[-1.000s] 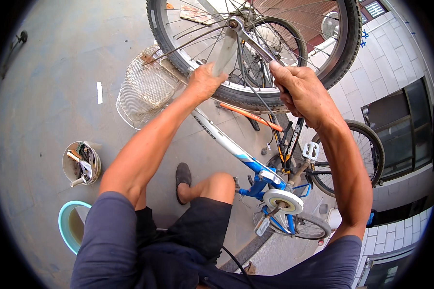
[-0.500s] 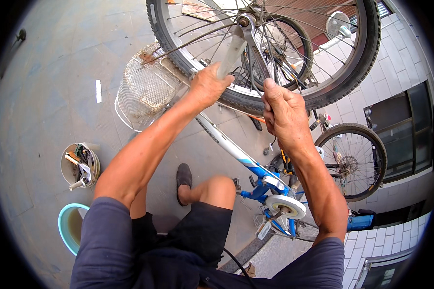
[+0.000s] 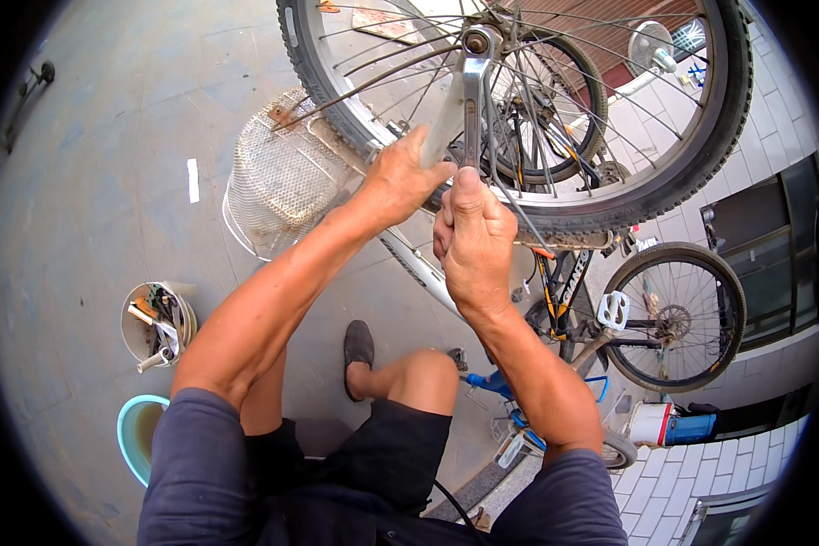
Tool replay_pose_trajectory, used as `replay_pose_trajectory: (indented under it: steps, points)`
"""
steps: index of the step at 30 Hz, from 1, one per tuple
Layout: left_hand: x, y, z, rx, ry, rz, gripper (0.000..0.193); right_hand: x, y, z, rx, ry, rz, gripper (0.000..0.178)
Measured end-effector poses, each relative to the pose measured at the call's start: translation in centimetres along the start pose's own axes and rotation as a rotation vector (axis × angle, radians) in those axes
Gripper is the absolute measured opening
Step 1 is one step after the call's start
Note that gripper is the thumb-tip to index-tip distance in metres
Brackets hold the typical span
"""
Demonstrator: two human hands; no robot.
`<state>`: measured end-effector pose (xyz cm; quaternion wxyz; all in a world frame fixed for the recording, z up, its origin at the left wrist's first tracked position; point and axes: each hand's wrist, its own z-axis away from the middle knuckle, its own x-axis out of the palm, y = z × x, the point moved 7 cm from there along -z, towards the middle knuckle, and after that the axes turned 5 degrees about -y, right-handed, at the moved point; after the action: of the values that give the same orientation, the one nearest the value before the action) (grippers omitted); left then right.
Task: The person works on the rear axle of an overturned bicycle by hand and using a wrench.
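Observation:
In front of me stands a bicycle wheel [image 3: 610, 214] with a black knobbly tyre and thin spokes. My left hand [image 3: 400, 182] is closed around the pale grey fork leg [image 3: 443, 123] that runs up to the hub. A shiny metal spanner [image 3: 472, 114] has its head over the axle nut [image 3: 475, 42]. My right hand [image 3: 476, 241] grips the spanner's lower end, thumb along the handle, close beside my left hand. Below my hands runs the white bicycle frame [image 3: 423, 273], partly hidden by my right arm.
A wire basket [image 3: 278, 182] sits left of the wheel. On the paved floor at left are a bucket of tools [image 3: 191, 318] and a turquoise basin [image 3: 127, 437] of murky water. Another bicycle's wheel [image 3: 614, 355] stands at right, near a tiled wall [image 3: 692, 469].
My right hand has swung the spanner handle leftward, bringing it nearer my left hand. My left hand keeps its hold on the fork leg. The view has shifted slightly.

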<state>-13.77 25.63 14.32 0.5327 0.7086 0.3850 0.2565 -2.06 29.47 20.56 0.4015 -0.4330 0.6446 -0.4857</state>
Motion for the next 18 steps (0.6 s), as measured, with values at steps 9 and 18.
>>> replay_pose_trajectory:
  steps: [9, 18]
  points:
    - [0.1, 0.1, -0.9, 0.080, -0.036, 0.038, 0.025, 1.4, 0.9, -1.5, -0.102, -0.023, 0.021, 0.045]
    - [0.1, -0.1, -0.9, 0.110, 0.004, 0.009, 0.035, 4.7, -0.2, 1.3, -0.164, -0.172, 0.215, 0.043]
